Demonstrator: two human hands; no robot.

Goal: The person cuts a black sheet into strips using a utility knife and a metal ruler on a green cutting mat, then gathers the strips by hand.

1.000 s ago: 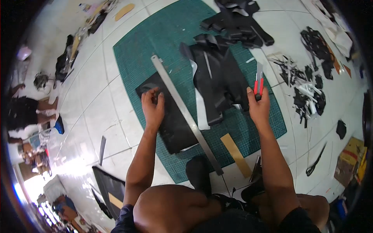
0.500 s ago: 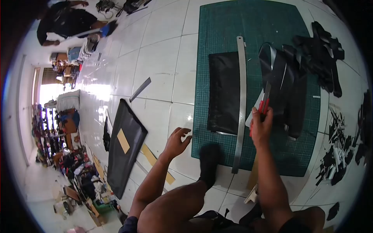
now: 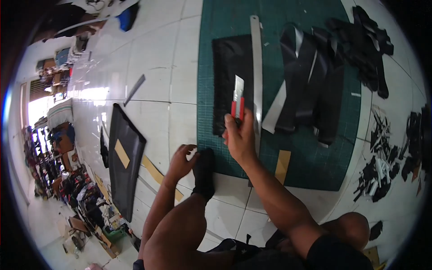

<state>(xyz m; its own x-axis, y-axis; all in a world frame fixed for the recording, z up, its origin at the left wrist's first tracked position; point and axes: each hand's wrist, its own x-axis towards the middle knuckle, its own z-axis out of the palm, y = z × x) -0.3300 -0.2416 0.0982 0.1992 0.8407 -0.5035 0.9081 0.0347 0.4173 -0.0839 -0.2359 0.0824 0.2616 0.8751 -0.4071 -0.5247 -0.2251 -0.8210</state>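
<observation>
Fingers of the right hand (image 3: 242, 138) grip a red utility knife (image 3: 242, 103), blade up, at frame center, before black sheet material (image 3: 231, 56) beside a steel ruler (image 3: 257, 67) on the green cutting mat (image 3: 310, 168); the left hand (image 3: 181, 163), lower center, curls loosely, apparently free, near a black-socked foot (image 3: 205, 173).

On the white tiled floor (image 3: 148, 54), a folded black sheet (image 3: 127, 177) lies at the left with a short tan strip (image 3: 122, 154) on top; a longer tan strip (image 3: 155, 171) lies just beside its right edge. A narrow grey strip (image 3: 135, 90) rests near the sheet's top end. Jumbled clutter (image 3: 85, 189) spreads along the far left, below a striped cloth (image 3: 60, 112). Another person's leg (image 3: 83, 24) and a blue shoe (image 3: 128, 18) show at upper left. Black and white scraps (image 3: 381, 166) are heaped at the right.
</observation>
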